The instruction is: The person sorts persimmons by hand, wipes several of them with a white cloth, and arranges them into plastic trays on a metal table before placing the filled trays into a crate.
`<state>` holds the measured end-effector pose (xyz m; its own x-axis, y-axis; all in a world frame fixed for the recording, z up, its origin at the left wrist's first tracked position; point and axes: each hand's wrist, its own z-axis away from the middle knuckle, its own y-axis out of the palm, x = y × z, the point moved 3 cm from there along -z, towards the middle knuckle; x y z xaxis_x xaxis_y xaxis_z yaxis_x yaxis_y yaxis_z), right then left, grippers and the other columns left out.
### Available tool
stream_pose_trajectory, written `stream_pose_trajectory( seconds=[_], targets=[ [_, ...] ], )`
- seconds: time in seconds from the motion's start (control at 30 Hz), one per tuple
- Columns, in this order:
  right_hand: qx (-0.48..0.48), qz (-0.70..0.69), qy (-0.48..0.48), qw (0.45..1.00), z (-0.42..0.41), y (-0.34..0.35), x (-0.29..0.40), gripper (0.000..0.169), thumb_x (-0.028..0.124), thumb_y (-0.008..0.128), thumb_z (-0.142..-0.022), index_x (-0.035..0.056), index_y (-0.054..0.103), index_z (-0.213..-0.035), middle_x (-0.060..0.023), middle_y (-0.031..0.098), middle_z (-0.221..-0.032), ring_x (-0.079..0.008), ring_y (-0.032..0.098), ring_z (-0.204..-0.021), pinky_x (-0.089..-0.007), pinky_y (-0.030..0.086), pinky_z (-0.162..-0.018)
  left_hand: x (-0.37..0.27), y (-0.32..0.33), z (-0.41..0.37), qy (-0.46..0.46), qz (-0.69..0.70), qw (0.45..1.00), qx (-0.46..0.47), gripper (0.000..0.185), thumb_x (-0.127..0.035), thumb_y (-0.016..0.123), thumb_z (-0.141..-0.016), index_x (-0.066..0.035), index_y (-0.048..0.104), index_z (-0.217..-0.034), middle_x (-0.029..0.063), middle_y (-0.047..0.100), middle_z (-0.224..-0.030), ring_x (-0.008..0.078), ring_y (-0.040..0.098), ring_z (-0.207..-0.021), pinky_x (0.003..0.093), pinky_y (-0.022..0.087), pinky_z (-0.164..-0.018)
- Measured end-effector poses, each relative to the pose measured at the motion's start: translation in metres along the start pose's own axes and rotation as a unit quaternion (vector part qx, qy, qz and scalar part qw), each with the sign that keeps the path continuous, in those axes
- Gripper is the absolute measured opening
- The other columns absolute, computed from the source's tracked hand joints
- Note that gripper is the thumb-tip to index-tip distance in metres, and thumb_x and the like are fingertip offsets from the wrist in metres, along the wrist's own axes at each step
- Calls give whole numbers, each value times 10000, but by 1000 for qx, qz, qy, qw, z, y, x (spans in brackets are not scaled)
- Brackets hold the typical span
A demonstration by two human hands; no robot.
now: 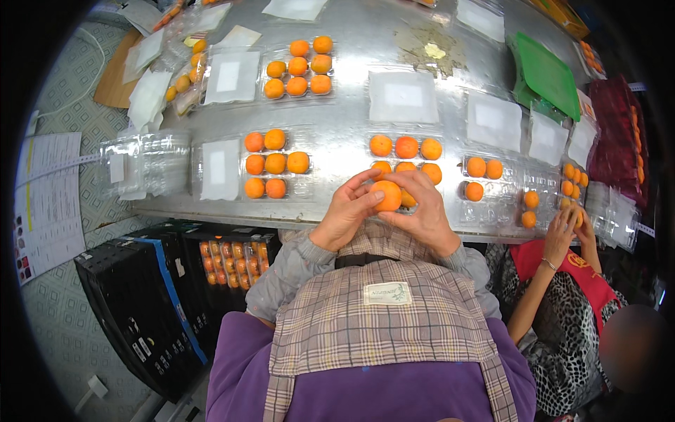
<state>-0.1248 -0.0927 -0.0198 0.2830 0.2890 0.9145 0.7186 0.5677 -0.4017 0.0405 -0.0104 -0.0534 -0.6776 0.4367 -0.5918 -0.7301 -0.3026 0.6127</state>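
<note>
Between my left hand [350,208] and my right hand [422,211] is an orange round fruit [386,195], gripped by the fingers of both, close to my apron at the table's front edge. Just beyond and partly under my hands lies a clear plastic punnet with rows of the same fruit [406,147]; its nearest row is mostly hidden. Its raised lid, lined with a white pad [403,97], lies flat behind it. Left of my hands sits another open punnet [300,187], partly filled, with several fruits and some bare cells. A third open punnet [488,211] at the right holds three fruits.
A co-worker's hands [560,232] handle fruit at the far right. Stacked clear punnets [145,163] stand at the left table end. A green plastic tray [548,76] and a dark red crate [614,137] are at the right. Black crates [142,311] stand on the floor at left.
</note>
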Motion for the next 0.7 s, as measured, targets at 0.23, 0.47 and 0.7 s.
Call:
stream_pose_trajectory(
  seconds=[0.23, 0.47, 0.7],
  targets=[
    [-1, 34, 40, 999, -9, 3, -1, 604, 265, 899, -675, 62, 704, -1210, -99, 672, -1106, -294, 626, -1057, -404, 498, -930, -11, -6, -1, 36, -114, 993, -17, 710, -149, 740, -922, -61, 404, -1540, 102, 575, -1383, 205, 573, -1265, 366, 492, -1051],
    [26, -72, 93, 993, -40, 18, -16, 600, 219, 905, -715, 53, 681, -1246, -86, 661, -1102, -197, 675, -962, -334, 565, -842, -58, -2, -1, 269, -573, 774, 18, 898, -117, 802, -766, -85, 391, -1564, 172, 566, -1432, 363, 541, -1291, 433, 457, -1091],
    [104, -100, 97, 985, -84, 37, -22, 657, 248, 887, -793, 10, 626, -1348, -57, 631, -1170, -135, 608, -954, -266, 508, -811, -84, -28, -16, 327, -573, 751, -20, 839, -54, 800, -790, -86, 431, -1543, 161, 608, -1394, 350, 590, -1275, 439, 480, -1081]
  ],
)
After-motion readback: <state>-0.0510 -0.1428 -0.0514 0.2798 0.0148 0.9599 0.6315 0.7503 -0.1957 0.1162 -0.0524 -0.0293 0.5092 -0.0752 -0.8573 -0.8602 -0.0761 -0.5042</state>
